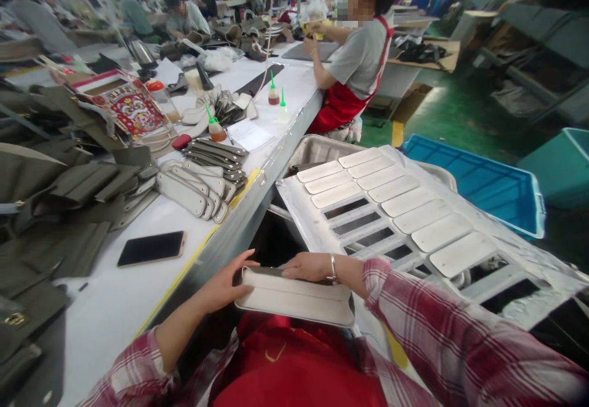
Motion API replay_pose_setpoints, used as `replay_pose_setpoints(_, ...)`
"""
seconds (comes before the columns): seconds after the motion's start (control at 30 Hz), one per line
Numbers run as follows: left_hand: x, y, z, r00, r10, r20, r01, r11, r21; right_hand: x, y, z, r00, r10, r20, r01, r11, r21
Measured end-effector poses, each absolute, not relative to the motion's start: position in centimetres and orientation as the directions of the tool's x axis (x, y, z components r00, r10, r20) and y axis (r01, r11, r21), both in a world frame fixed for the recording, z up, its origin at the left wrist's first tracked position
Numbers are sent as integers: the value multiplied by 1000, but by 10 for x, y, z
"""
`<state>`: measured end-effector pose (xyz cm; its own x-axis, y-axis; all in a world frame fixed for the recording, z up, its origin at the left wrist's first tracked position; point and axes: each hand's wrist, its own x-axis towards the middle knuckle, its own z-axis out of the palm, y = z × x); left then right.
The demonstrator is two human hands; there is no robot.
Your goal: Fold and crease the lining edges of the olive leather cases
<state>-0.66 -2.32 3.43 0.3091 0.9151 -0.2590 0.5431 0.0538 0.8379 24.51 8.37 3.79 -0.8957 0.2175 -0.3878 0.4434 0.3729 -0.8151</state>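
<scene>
Just above my red apron, both hands hold a long bag piece [297, 298]. It has a cream rounded face with a line along it and a dark strip at the top edge. My left hand [226, 285] grips its left end, thumb across the cream face and fingers behind. At the top edge, toward the right, my right hand [307, 266] is closed on the dark part; its fingertips are partly hidden. Nearby on the table lie a stack of pale rounded strips [188, 189] and a pile of dark strips [216, 155].
A phone [151, 248] lies on the white table [108, 299]. Dark bag parts [69, 192] pile up at left. Glue bottles [273, 93] stand farther back. To the right, a slotted board [340, 226] bears cream panels, beside a blue bin [478, 180]. A co-worker [359, 57] sits ahead.
</scene>
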Motion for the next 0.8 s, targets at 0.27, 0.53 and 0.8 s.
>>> replay_pose_setpoints(0.27, -8, -20, 37, 302, 908, -291, 549, 84, 832, 180, 80, 40, -853, 247, -460, 522, 453, -723)
replay_pose_setpoints(0.53, 19, -39, 50, 371, 928, -35, 804, -302, 513, 293, 54, 74, -694, 719, -41, 513, 454, -728)
replay_pose_setpoints(0.8, 121, -74, 52, 602, 748, 279, 667, -663, 339, 368, -72, 44, -482, 842, 243, 641, 527, -558)
